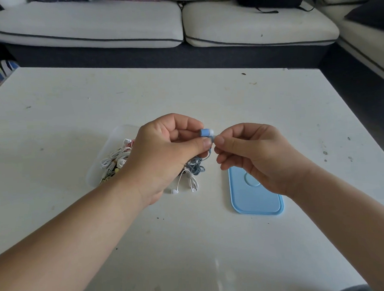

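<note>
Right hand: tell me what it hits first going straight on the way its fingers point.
The blue earbud: the right hand points leftward, fingertips seemingly pinching its stem. Just beyond is the left hand, which pinches the earbud.

The left hand [164,151] and right hand [251,155] pinch a blue earbud [206,132] above the table's [206,95] middle. Its blue cable [196,166] hangs down toward a white earphone tangle [118,159]. A blue lid [255,195] lies under the right hand.

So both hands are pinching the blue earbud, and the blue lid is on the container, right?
Not quite. The left hand and right hand do pinch the blue earbud, but the blue lid is off the container; the head view shows it flat on the table beside it.
</note>
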`<state>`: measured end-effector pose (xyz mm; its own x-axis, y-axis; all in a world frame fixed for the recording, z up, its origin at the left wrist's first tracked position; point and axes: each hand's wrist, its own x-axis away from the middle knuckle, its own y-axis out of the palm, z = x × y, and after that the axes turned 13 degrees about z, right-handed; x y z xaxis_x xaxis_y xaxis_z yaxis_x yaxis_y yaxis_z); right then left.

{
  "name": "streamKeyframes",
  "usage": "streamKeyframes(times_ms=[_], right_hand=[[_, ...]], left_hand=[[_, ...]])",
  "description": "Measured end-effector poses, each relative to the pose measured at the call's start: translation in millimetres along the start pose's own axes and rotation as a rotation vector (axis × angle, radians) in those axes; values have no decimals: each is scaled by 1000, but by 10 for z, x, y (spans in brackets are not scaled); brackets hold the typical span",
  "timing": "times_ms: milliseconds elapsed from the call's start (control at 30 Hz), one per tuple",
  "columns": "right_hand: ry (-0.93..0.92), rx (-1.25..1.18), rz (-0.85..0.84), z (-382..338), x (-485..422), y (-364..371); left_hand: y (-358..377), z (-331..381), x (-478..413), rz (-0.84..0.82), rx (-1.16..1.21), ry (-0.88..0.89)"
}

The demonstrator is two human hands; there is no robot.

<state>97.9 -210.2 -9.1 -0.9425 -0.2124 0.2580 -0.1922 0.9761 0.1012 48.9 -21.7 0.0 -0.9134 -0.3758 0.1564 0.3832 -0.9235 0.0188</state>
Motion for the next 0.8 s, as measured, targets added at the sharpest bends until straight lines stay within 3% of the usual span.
streamKeyframes(times_ms=[333, 567, 800], right_hand=[[-197, 203, 108, 22, 40, 28], [-13, 0, 99, 4, 19, 37], [29, 81, 26, 42, 5, 16]], left_hand=[[-22, -31, -25, 27, 17, -24], [0, -42, -35, 19, 34, -56], [10, -68, -38, -5, -29, -31]])
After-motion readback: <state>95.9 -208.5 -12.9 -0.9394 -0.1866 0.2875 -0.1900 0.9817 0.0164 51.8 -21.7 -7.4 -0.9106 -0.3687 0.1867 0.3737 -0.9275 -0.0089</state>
